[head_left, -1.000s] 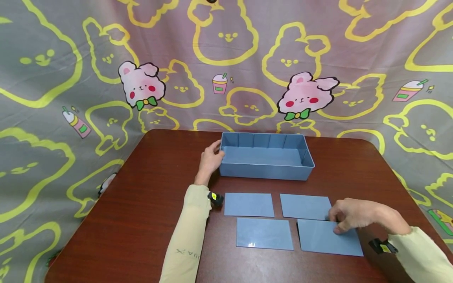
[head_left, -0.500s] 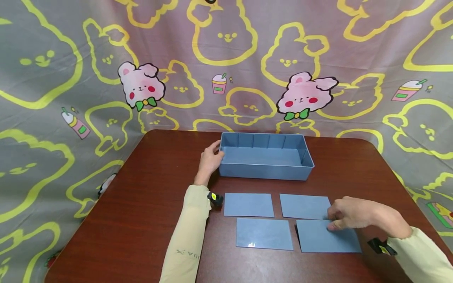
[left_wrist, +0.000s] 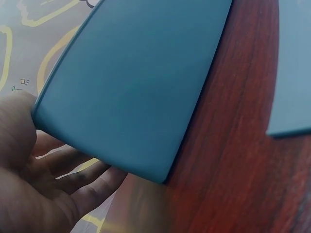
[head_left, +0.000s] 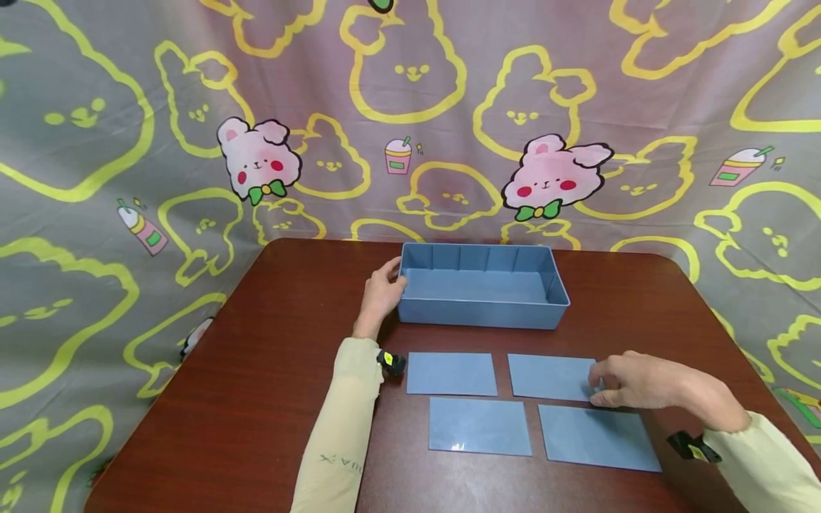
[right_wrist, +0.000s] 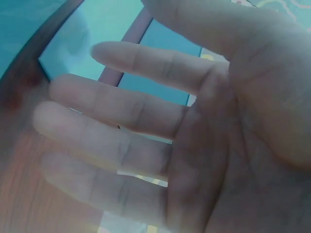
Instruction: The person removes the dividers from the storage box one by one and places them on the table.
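Note:
A blue open-topped plastic box [head_left: 484, 313] stands toward the back of the table. At its left end my left hand [head_left: 381, 292] holds the wall, thumb at the rim and fingers along the outside. In the left wrist view the hand [left_wrist: 58, 189] is against the end of the box [left_wrist: 126, 97]. Four flat blue panels lie in front of it: back left [head_left: 452, 373], back right [head_left: 551, 376], front left [head_left: 479, 426] and front right [head_left: 599, 436]. My right hand [head_left: 641, 381] hovers over the right-hand pair, fingers loosely extended and holding nothing, as the right wrist view of the hand [right_wrist: 160, 116] shows.
The brown wooden table [head_left: 269, 356] has rounded back corners. A grey cloth [head_left: 449, 192] printed with cartoon rabbits hangs behind it and along both sides. Black wrist cameras sit at the left cuff [head_left: 391, 362] and right cuff [head_left: 693, 447].
My right hand has let go of the front right panel, which has dropped from slightly raised to flat on the table. My left hand and the box have stayed put.

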Demonstrator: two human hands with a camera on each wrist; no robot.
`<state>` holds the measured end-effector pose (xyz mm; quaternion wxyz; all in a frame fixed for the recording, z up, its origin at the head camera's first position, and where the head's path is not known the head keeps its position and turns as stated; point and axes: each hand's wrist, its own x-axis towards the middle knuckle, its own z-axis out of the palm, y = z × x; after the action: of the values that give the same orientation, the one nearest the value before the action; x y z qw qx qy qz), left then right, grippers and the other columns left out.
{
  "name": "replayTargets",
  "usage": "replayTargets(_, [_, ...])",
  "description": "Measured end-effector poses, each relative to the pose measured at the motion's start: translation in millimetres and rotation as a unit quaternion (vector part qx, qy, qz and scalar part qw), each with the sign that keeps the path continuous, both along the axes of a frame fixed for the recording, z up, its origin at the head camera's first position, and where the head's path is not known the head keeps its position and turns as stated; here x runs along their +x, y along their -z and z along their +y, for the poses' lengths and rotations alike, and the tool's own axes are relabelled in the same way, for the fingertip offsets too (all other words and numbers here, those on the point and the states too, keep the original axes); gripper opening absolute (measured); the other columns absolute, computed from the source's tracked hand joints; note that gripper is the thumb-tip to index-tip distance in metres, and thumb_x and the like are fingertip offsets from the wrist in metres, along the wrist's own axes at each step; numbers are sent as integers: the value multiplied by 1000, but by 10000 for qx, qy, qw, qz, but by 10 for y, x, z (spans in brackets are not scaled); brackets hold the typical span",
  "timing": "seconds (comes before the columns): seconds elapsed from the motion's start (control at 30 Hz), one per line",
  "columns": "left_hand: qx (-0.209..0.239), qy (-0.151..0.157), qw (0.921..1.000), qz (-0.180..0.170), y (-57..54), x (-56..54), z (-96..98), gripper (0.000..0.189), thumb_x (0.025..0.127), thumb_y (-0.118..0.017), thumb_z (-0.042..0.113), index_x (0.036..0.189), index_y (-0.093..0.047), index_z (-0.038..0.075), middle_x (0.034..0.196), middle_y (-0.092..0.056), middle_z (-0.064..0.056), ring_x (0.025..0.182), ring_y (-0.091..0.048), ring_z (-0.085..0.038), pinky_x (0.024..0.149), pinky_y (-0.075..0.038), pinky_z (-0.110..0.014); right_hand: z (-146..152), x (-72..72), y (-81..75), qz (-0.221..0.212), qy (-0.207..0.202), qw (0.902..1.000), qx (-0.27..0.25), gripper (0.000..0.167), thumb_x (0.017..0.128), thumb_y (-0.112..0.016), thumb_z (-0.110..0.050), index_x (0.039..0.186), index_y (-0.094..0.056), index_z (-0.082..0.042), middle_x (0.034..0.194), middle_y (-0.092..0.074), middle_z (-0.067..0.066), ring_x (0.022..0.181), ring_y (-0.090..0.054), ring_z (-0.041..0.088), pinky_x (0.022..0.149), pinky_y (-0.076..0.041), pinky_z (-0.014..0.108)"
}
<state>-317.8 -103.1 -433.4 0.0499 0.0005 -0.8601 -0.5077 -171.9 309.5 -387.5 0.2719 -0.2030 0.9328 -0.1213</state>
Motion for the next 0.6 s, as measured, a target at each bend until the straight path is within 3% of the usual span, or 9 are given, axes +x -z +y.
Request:
replayTargets(0.2, [-23,-41,10000,34,-2,-8,25,50,94,-54,23,144,-51,23,132,-65,-11,108,-63,-26,94,-47,-43,27,-80,2,287,-161,9976,-601,24,89,-69,-36,103,-68,-17,72,-59,-10,63,-51,3,55,-41,22])
replayTargets(0.33, [-120,22,9998,132,2,-15,37,48,96,-55,31,144,-52,21,129,-66,-11,115,-62,-28,100,-46,-47,45,-127,19,737,-269,9926,-931,23,92,-66,-35,105,-69,-17,79,-62,-10,67,-51,0,57,-44,21])
replayTargets(0.43, [-157,84,9997,164,0,-10,25,49,97,-54,37,144,-52,21,127,-66,-10,115,-62,-28,100,-46,-48,51,-160,20,1153,-247,9875,-1046,22,92,-66,-33,105,-69,-15,87,-66,-8,73,-52,0,61,-48,21])
replayTargets(0.6, [-132,70,9997,194,-11,14,-31,47,100,-50,38,143,-52,21,125,-66,-9,111,-62,-28,96,-48,-48,19,-221,-12,1779,-18,9777,-1116,15,92,-67,-25,102,-70,-14,81,-65,-7,68,-53,2,59,-47,22])
